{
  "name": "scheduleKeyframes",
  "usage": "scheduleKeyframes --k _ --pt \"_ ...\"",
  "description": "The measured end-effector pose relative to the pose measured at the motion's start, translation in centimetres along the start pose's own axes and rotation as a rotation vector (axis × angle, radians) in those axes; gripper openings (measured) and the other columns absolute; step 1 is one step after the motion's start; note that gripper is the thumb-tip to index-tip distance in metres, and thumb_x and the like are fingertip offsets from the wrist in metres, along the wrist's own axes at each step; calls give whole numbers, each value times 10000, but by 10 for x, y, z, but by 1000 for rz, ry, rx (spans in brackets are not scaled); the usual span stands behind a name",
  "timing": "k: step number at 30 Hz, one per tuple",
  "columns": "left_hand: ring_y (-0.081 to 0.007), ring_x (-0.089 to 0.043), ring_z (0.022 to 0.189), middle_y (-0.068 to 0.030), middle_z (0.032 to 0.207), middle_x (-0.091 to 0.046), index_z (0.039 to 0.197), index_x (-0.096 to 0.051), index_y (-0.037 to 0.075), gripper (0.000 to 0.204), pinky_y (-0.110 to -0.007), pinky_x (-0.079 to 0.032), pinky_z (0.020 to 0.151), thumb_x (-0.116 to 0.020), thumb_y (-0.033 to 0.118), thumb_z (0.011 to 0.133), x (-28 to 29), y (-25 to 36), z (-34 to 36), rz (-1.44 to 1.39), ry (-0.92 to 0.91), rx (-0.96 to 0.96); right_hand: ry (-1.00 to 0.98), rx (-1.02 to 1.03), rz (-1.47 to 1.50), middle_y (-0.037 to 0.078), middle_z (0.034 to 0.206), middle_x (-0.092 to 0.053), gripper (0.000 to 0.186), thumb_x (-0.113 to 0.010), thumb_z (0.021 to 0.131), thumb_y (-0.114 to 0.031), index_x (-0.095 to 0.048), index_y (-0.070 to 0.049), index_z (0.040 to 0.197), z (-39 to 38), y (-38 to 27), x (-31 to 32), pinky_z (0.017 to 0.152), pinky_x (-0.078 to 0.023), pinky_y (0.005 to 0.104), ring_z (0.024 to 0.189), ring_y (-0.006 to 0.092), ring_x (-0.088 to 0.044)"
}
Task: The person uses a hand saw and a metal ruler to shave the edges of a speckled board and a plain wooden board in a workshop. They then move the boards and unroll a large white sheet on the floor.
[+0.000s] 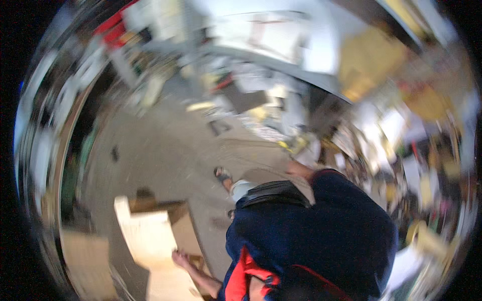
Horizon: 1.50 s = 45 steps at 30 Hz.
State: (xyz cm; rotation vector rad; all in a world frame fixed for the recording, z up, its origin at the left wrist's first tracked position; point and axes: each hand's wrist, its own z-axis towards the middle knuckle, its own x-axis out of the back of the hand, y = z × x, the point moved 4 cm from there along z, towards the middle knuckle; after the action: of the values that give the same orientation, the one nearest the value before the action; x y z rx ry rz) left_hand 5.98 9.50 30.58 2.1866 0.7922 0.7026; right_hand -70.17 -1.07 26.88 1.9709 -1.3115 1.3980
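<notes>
My left hand (181, 258) is closed at the edge of an open cardboard box (150, 232), low in the picture left of my body. The box's pale flaps stand out, and part of its brown inside shows. My right hand (298, 169) reaches forward past my dark blue sleeve, above the floor and near a littered area. Motion smears its fingers, and I see nothing plainly held in it. A black waist bag or dark cloth (276, 193) lies across my front, and a sandalled foot (222, 175) shows ahead on the floor.
A white-topped table (261, 37) on a grey frame stands ahead. Paper scraps and cardboard pieces (246, 100) litter the floor beneath it. More paper and clutter (381, 135) pile up on the right. Another cardboard piece (88, 261) stands at the lower left.
</notes>
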Motion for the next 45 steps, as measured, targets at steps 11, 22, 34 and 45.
scheduleKeyframes --k 11,22,34,45 --pt "-201 -651 819 -91 1004 -678 1116 -647 61 550 -360 -534 677 -527 582 986 -156 -60 -85 -553 165 634 -311 59 -433 181 1127 -701 533 -574 961 -499 -700 1 1096 457 2 89 889 -529 436 1040 304 -676" --pt "-385 -405 1377 -192 1517 -390 1517 -262 24 923 -567 -334 1109 -552 671 926 -208 -66 95 -1127 638 591 -295 473 177 162 1027 -670 482 -460 1027 -423 -629 3 1178 895 -523 207 809 -523 446 869 288 -652" --pt "-413 -558 1204 -229 1355 -517 1347 -400 31 573 -635 -527 906 -677 357 965 -177 -29 183 -1424 1028 610 -666 389 888 146 1197 -629 538 -706 911 -386 -582 -24 1289 979 -636 129 923 -564 427 1073 293 -646" --pt "-285 -667 935 -151 1089 -680 1136 -563 -22 343 -471 -574 778 -750 154 908 -174 -28 190 -1468 1259 310 -520 330 709 98 1034 -681 396 -715 939 -237 -576 -13 1234 964 -642 119 707 -546 324 858 166 -657"
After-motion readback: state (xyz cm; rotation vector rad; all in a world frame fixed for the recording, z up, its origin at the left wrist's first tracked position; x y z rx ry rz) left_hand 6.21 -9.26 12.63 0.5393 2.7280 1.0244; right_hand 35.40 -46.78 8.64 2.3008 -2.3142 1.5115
